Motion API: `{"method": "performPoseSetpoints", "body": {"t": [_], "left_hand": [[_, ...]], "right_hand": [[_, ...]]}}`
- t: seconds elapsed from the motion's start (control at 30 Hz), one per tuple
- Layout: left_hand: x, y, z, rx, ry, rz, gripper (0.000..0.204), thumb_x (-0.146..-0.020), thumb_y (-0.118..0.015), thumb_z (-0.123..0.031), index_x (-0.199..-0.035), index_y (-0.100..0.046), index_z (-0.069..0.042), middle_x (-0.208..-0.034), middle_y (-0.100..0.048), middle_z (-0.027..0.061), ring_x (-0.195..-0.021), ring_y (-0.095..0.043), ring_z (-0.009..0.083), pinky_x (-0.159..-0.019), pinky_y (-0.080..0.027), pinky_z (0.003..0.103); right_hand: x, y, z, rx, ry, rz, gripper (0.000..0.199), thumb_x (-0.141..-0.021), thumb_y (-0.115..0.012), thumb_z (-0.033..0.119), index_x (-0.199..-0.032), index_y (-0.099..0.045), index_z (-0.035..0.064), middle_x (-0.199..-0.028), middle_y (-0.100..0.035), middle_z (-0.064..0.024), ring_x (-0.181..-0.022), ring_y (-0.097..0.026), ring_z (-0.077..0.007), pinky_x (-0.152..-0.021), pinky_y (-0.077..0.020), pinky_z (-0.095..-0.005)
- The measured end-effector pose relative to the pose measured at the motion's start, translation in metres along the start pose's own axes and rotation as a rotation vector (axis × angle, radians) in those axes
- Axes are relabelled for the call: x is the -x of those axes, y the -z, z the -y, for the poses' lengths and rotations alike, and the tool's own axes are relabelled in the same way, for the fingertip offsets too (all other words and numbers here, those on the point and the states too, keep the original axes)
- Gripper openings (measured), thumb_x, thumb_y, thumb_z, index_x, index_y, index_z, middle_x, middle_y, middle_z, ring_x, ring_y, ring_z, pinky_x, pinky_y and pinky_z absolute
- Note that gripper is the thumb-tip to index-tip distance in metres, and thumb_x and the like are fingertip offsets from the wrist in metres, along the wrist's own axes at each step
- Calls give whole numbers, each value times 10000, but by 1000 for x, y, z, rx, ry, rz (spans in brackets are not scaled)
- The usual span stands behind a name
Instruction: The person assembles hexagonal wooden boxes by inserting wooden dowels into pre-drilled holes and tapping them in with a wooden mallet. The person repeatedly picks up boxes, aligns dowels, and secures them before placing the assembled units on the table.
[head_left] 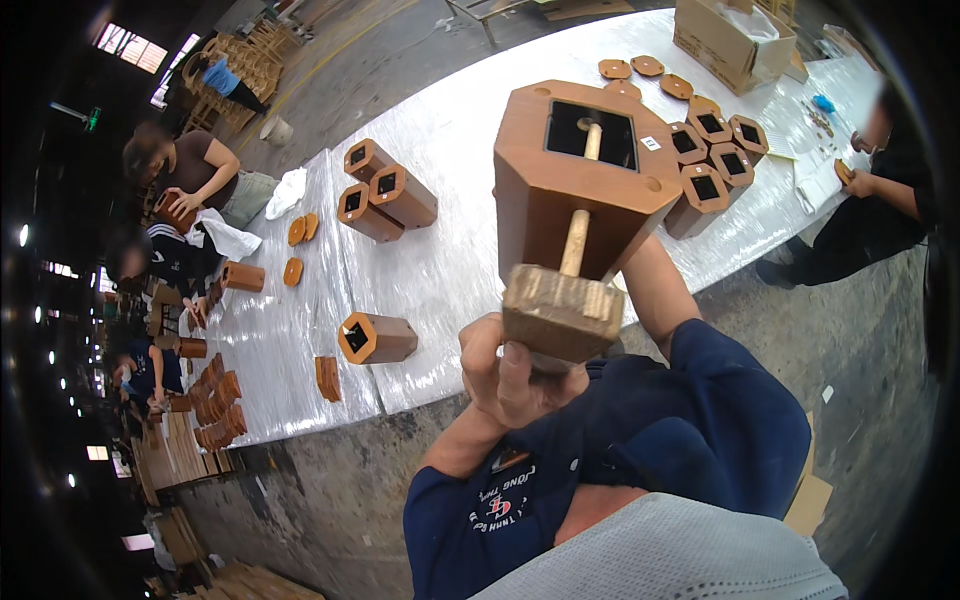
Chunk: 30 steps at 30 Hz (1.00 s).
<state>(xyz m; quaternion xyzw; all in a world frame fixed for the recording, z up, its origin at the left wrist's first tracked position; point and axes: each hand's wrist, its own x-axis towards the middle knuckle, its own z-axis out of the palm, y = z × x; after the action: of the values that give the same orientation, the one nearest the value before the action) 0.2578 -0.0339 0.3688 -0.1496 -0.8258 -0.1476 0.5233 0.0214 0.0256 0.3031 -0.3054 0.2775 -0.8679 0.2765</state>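
Observation:
My left hand (515,380) is closed, its fingers curled against a rough wooden block (563,312) close in front of me. A round wooden rod (575,240) rises from the block toward a large brown eight-sided wooden box (535,215). This box has a square dark opening facing me and a small white label on its rim. Part of the rod shows in the opening; how it runs past the rim I cannot tell. My right forearm (658,292) reaches up behind the box, which hides my right hand and its fingers.
A plastic-covered table (460,150) bears more eight-sided boxes (385,337), flat brown plates (676,86) and a cardboard carton (733,45). A person (900,190) handles a brown piece at right. Several people work along the left side. Stacked brown parts (215,400) lie near the left table edge.

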Motion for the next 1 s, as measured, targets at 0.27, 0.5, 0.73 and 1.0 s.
{"method": "performPoseSetpoints", "body": {"t": [0.27,0.5,0.73,1.0], "left_hand": [[-4,6,4,-137,73,64,784,-914,-632,-348,-1483,-236,20,-1176,-456,251,-967,-563,348,-713,-491,415],[-29,5,17,43,139,86,758,-882,-655,-190,-1476,-264,73,-1119,-512,296,-901,-568,372,-705,-502,427],[-112,8,74,477,433,208,707,-873,-623,-328,-1430,-400,47,-1224,-583,236,-1080,-571,275,-934,-428,337],[-167,-14,94,777,859,365,262,-900,-597,-287,-1007,-626,-50,-831,-621,27,-674,-589,79,-510,-461,246]], "right_hand": [[9,1,14,65,11,10,827,-799,-648,599,-1385,-445,53,-1307,-572,-134,-1162,-587,-283,-987,-492,-447],[12,-2,25,92,23,30,796,-823,-626,598,-1382,-451,60,-1300,-580,-132,-1150,-598,-284,-980,-501,-450],[-18,-14,37,52,57,-100,828,-835,-550,705,-1414,-438,124,-1321,-568,-140,-1181,-578,-320,-1003,-480,-531],[-26,-45,32,-12,47,-121,781,-856,-543,663,-1402,-448,113,-1305,-580,-138,-1166,-589,-312,-998,-486,-519]]}}
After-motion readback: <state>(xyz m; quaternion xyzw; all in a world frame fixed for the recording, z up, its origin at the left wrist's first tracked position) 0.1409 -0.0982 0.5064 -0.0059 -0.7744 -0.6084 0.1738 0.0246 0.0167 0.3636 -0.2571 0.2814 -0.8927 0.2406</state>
